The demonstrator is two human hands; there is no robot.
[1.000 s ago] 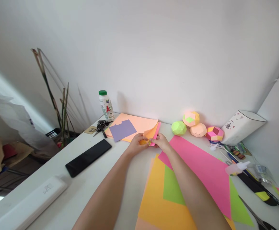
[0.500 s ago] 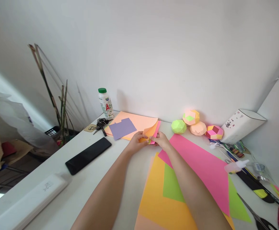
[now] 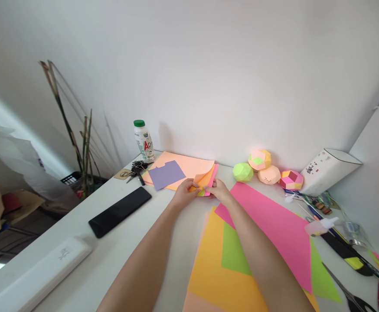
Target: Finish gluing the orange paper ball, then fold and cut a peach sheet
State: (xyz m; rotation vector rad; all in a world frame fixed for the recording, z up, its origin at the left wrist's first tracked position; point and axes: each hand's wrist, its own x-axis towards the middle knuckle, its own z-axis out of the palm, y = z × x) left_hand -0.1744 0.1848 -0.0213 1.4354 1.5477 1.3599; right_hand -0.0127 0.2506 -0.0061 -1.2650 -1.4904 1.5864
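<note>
Stack of coloured paper [image 3: 189,168] lay on the white surface [image 3: 111,260] near the wall. Left hand [image 3: 184,193]: fingers bent, gripping the stack's near edge beside the curled-up corner of the peach top sheet [image 3: 194,164]. Right hand [image 3: 220,190]: thumb and fingers narrow, pinching the stack's near right corner at the pink layer. Purple sheet [image 3: 166,174] rested on the stack's left part; green paper ball [image 3: 243,172] sat apart, to its right.
</note>
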